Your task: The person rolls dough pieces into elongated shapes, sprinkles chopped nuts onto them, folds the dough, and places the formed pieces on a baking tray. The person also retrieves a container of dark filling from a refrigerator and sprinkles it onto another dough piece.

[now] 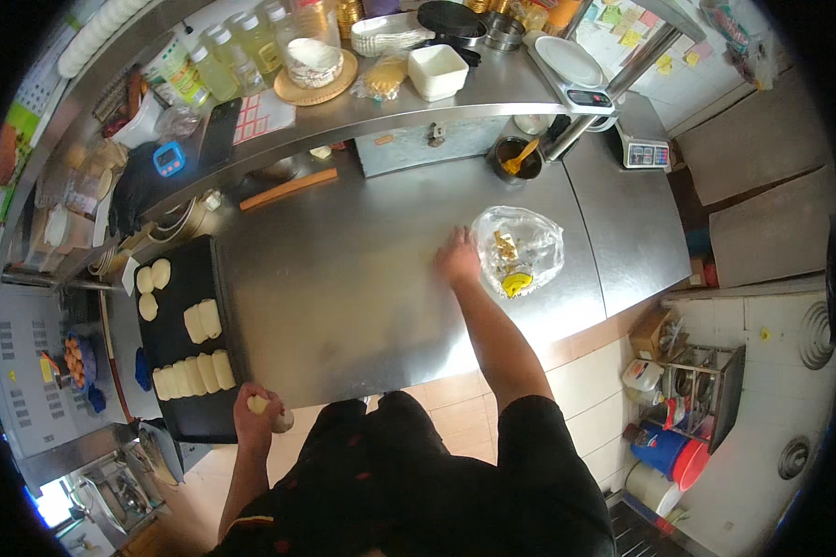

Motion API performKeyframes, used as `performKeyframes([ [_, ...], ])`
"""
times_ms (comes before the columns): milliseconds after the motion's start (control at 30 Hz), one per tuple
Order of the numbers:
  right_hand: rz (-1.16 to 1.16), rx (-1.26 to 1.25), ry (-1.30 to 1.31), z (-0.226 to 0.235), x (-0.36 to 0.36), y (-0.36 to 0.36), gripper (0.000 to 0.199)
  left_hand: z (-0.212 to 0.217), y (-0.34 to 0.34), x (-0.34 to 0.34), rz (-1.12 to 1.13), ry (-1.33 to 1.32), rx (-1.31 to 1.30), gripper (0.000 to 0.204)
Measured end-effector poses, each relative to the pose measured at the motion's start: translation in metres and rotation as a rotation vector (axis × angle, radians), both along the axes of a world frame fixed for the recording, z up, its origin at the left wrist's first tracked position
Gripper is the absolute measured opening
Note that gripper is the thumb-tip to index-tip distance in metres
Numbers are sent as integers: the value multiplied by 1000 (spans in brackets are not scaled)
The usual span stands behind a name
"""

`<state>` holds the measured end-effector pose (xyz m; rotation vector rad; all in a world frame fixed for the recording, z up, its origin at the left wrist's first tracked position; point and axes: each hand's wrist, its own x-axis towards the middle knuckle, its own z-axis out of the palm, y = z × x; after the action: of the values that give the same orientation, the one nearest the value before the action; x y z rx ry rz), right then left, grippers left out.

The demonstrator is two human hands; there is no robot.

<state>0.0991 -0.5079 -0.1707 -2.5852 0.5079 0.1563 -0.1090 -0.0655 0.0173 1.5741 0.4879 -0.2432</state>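
Note:
My left hand (pixel 251 420) is closed around a pale piece of dough (pixel 258 404), just off the near right corner of a black baking tray (pixel 184 348). On the tray lie rounds of dough (pixel 161 274) at the far end, a small group of dough pieces (pixel 202 321) midway, and a row of dough pieces (pixel 193 374) at the near end. My right hand (pixel 457 257) is low over the steel worktop, slightly blurred, with its fingers apart. Beside its fingertips sits a clear plastic bag (pixel 546 237) with yellowish crumbs and a bright yellow piece (pixel 516 284) inside.
A wooden rolling pin (pixel 289 189) lies at the back of the steel worktop (pixel 344 278). A dark pot (pixel 518 160) with a yellow utensil stands behind the bag, near a metal box (pixel 434 148). Bottles, bowls and a scale (pixel 589 98) crowd the shelf above. Another scale (pixel 645 154) stands at right.

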Motion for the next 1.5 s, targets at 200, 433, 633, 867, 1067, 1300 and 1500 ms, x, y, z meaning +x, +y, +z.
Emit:
performKeyframes([
  [200, 31, 163, -96, 31, 65, -30, 64, -8, 1, -22, 118, 71, 117, 28],
  [433, -63, -306, -136, 32, 166, -126, 88, -7, -15, -22, 216, 122, 148, 24],
  [633, -17, -378, 17, 22, 188, -144, 89, -19, -15, -23, 222, 102, 157, 24],
  [867, -65, -354, -68, 12, 189, -149, 77, -21, -10, -18, 232, 127, 203, 22],
  [1067, -578, 1201, -712, 9, 182, -120, 31, -24, 1, -17, 255, 126, 186, 19],
  [1300, 159, 1347, -177, 13, 43, 120, 29, -29, 30, -22, 149, 145, 279, 18],
  [1500, 1270, -41, -174, -33, -83, 227, 69, -32, 57, -23, 139, 174, 233, 17],
])
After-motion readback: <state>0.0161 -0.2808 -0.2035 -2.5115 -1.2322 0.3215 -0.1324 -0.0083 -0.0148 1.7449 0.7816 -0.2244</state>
